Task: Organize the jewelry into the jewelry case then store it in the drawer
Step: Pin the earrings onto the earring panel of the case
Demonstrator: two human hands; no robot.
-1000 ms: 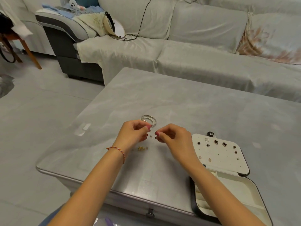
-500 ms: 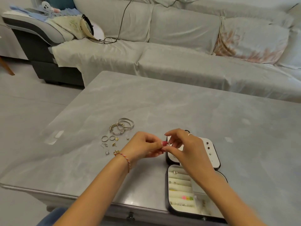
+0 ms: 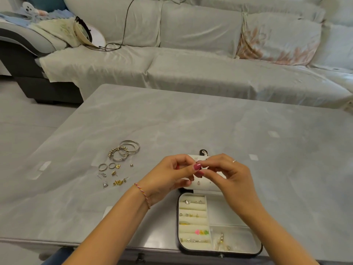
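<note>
Open jewelry case at table edge, loose jewelry left

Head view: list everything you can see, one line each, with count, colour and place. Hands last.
table: one, grey marbled, centre of view.
jewelry case: one, black outside, cream inside, open at the table's near edge; rings in its padded rolls.
case lid: one, cream, lying open behind the tray, partly hidden by the hands.
bangles: several overlapping, silver, left of the case.
loose rings and earrings: about ten small pieces, silver and gold, just nearer than the bangles.
sofa: one, pale grey, behind the table.
patterned cushion: one, pale with pink print, on the sofa.
black cable: one, across the sofa.
left hand: one, braided bracelet at wrist, pinching a small earring.
right hand: one, pinching the same earring.
</note>
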